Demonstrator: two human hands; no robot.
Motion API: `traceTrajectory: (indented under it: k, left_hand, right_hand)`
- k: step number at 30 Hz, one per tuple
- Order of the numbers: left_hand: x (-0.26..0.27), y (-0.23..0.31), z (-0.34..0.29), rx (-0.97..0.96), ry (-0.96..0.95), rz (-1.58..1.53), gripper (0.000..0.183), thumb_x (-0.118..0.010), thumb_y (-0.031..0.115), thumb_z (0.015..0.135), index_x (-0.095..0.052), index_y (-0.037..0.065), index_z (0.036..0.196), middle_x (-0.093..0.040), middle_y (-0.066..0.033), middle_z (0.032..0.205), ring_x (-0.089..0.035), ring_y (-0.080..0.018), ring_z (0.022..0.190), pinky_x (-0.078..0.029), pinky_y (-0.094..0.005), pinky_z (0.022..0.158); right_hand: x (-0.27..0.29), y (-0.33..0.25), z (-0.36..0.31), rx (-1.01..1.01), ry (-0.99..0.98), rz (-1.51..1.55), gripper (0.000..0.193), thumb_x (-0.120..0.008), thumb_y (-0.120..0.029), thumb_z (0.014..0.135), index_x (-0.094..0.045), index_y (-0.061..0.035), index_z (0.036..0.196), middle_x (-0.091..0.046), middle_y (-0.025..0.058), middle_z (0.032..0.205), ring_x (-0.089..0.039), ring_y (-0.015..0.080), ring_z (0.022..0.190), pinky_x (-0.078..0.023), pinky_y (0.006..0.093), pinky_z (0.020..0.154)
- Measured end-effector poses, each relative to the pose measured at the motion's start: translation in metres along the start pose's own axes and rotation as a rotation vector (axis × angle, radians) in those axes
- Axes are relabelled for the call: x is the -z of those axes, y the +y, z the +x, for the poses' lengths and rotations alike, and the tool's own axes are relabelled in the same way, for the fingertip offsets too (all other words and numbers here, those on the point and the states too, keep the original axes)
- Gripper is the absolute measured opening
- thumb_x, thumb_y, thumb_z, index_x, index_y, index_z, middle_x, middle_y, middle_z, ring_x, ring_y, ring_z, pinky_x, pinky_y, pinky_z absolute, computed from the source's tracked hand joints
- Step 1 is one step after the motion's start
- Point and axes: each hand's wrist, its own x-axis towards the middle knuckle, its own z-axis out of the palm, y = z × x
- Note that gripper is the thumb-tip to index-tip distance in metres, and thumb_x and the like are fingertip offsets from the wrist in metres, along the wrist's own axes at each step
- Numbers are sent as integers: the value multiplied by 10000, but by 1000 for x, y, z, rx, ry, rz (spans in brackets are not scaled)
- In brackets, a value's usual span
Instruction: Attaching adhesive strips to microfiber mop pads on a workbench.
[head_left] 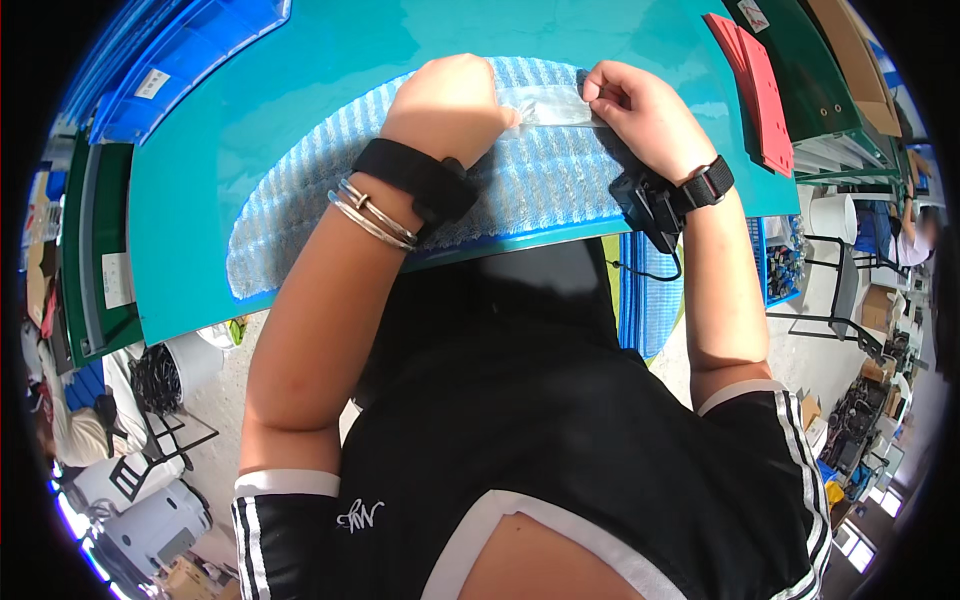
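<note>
A blue and white striped, fuzzy pad (545, 185) with a curved far edge and blue trim lies on the green table. Over it a narrow piece of clear plastic (553, 107) stretches between my two hands; I cannot tell if it is a bag or a strip of film. My left hand (445, 105) is closed, its thumb on the plastic's left end. With thumb and fingertips, my right hand (645, 115) pinches the right end. The left fingers are mostly hidden behind the back of that hand.
Blue plastic bins (185, 65) stand at the table's far left. Red perforated plates (755, 95) lie along the right edge. Below that edge is a blue crate (780, 262) of small parts. Another striped pad (662, 305) hangs below the front edge. Other people are far off at both sides.
</note>
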Motion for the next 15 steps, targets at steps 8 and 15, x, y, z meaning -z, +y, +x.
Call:
traceTrajectory:
  k: [8, 15]
  left_hand:
    - [4, 4, 6, -25, -17, -80, 341, -790, 256, 726, -567, 10, 651, -554, -137, 592, -542, -236, 561, -458, -344, 575]
    - [4, 36, 18, -87, -40, -196, 306, -779, 186, 762, -553, 14, 648, -554, -99, 589, -519, -178, 556, -452, -332, 569]
  right_hand:
    - [3, 16, 0, -2, 43, 121, 88, -591, -82, 899, -643, -63, 967, -659, 55, 809, -613, 162, 728, -497, 292, 701]
    - [36, 19, -17, -61, 137, 258, 50, -616, -102, 942, -625, -52, 944, -569, -59, 812, -479, 30, 717, -414, 206, 652]
